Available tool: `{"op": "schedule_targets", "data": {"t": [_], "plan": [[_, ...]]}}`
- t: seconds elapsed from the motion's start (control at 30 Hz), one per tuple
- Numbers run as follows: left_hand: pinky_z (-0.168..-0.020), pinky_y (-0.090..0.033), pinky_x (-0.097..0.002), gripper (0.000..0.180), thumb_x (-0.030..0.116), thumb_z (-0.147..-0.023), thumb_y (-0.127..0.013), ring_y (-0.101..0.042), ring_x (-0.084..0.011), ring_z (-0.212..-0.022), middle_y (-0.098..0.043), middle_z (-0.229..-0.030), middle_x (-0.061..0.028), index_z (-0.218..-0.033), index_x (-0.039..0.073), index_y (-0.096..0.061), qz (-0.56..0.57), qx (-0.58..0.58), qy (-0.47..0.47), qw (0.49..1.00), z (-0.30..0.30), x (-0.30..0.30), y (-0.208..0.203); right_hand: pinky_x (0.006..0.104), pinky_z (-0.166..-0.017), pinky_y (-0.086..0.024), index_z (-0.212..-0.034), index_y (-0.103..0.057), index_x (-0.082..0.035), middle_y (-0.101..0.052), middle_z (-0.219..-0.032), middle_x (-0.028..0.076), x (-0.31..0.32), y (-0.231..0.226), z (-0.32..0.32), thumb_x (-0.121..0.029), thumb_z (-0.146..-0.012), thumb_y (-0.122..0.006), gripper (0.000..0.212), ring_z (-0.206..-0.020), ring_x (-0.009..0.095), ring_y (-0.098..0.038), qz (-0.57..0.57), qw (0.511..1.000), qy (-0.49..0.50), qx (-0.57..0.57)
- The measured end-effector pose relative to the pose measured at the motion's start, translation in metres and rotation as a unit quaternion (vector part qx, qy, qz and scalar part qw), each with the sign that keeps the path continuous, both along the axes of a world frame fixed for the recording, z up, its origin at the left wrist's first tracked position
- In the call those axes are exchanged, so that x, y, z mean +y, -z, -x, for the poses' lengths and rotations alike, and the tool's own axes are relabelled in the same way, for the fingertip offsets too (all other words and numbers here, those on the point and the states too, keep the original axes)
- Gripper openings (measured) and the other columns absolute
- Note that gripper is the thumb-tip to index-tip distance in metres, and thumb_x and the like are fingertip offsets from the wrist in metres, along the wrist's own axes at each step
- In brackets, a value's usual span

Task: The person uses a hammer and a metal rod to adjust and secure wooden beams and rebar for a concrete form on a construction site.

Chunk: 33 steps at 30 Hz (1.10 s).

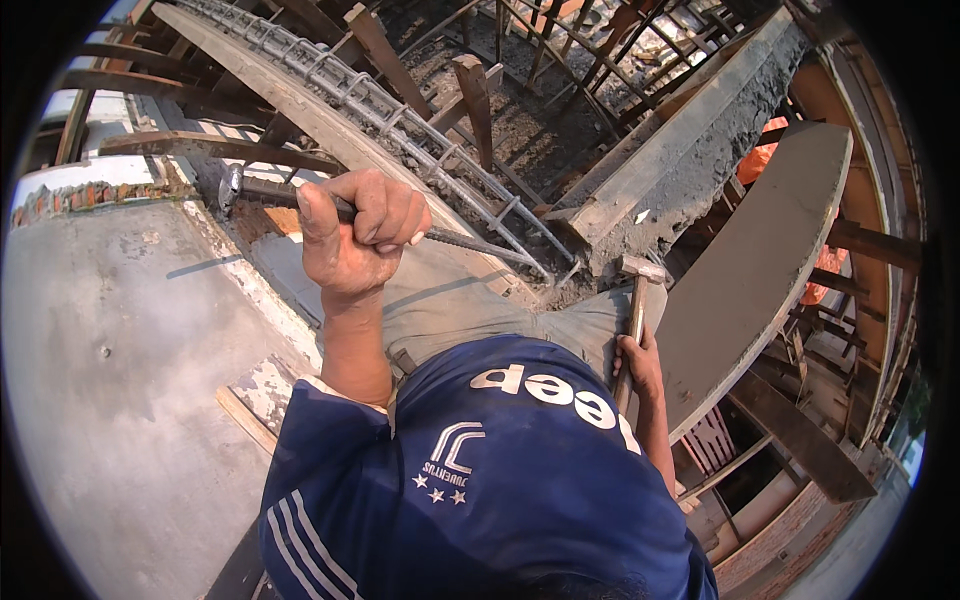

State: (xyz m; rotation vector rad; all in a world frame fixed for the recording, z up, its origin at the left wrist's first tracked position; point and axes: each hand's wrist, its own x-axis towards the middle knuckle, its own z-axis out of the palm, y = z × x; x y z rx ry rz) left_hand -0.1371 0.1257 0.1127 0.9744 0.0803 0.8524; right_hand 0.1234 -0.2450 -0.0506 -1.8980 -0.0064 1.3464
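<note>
My left hand (360,225) is raised, with its fingers wrapped round a steel bar chisel (465,241). The chisel's blunt, shiny end sticks out to the left of my fist. Its ribbed shaft slants down to the right, toward the broken concrete (565,290) at the foot of a rebar cage (400,125). Whether the tip touches the concrete I cannot tell. Lower and to the right, my right hand (642,362) grips a hammer (637,310) by its wooden handle. The hammer's metal head points up beside my knee, apart from the chisel.
A grey concrete slab (120,330) spreads on the left. To the right stands a curved, flat grey panel (755,270). A rough concrete beam with a timber board (670,140) runs to the upper right. Wooden posts (473,105) and dark beams (800,435) surround gaps over lower levels.
</note>
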Motion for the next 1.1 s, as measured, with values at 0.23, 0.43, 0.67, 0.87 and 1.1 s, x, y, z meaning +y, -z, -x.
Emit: {"op": "schedule_targets", "data": {"t": [0.23,0.43,0.67,0.87,1.1], "plan": [[-0.055,-0.031,-0.0292,0.05,0.035,-0.104,-0.049,-0.032,-0.0115,-0.055,-0.033,-0.059,0.0008,-0.064,0.009,-0.036,0.058,0.083,-0.144,0.984,-0.029,-0.034,0.065,0.0294,-0.041,-0.048,-0.109,-0.049,-0.006,-0.053,-0.07,0.004,0.006,-0.008,0.004,-0.013,-0.086,-0.061,0.026,-0.048,0.014,-0.054,-0.005,1.0,-0.005,-0.005],[-0.056,-0.028,-0.0275,0.046,0.039,-0.102,-0.053,-0.033,-0.0095,-0.058,-0.04,-0.066,0.001,-0.069,0.007,-0.045,-0.043,0.102,-0.136,0.984,-0.013,-0.048,0.012,0.0295,-0.041,-0.049,-0.108,-0.049,-0.005,-0.053,-0.07,0.004,0.005,-0.007,0.006,-0.013,-0.086,-0.061,0.026,-0.049,0.014,-0.054,-0.005,1.0,0.001,-0.006],[-0.052,-0.025,-0.0266,0.05,0.039,-0.102,-0.055,-0.032,-0.0081,-0.057,-0.035,-0.062,0.0016,-0.066,0.007,-0.044,0.007,-0.005,-0.123,0.992,-0.013,-0.038,-0.012,0.0294,-0.041,-0.048,-0.106,-0.049,-0.006,-0.053,-0.07,0.004,0.006,-0.007,0.005,-0.014,-0.087,-0.061,0.024,-0.049,0.014,-0.054,-0.007,1.0,-0.006,-0.001],[-0.06,-0.031,-0.027,0.05,0.046,-0.102,-0.054,-0.035,-0.0091,-0.062,-0.036,-0.065,0.0036,-0.066,0.013,-0.042,0.037,0.271,-0.074,0.959,-0.079,-0.033,0.097,0.0287,-0.04,-0.047,-0.103,-0.05,-0.008,-0.055,-0.07,0.004,0.01,-0.009,-0.005,-0.016,-0.09,-0.062,0.02,-0.049,0.014,-0.054,-0.013,0.999,0.014,0.048],[-0.063,-0.034,-0.0282,0.052,0.045,-0.102,-0.052,-0.039,-0.011,-0.064,-0.041,-0.065,0.0016,-0.064,0.01,-0.046,0.075,0.25,-0.122,0.958,-0.071,-0.049,0.103,0.0313,-0.049,-0.052,-0.109,-0.057,-0.005,-0.058,-0.076,0.007,0.0,0.022,-0.025,-0.032,-0.095,-0.061,0.03,-0.06,0.018,-0.06,-0.116,0.931,0.199,0.282]]}}
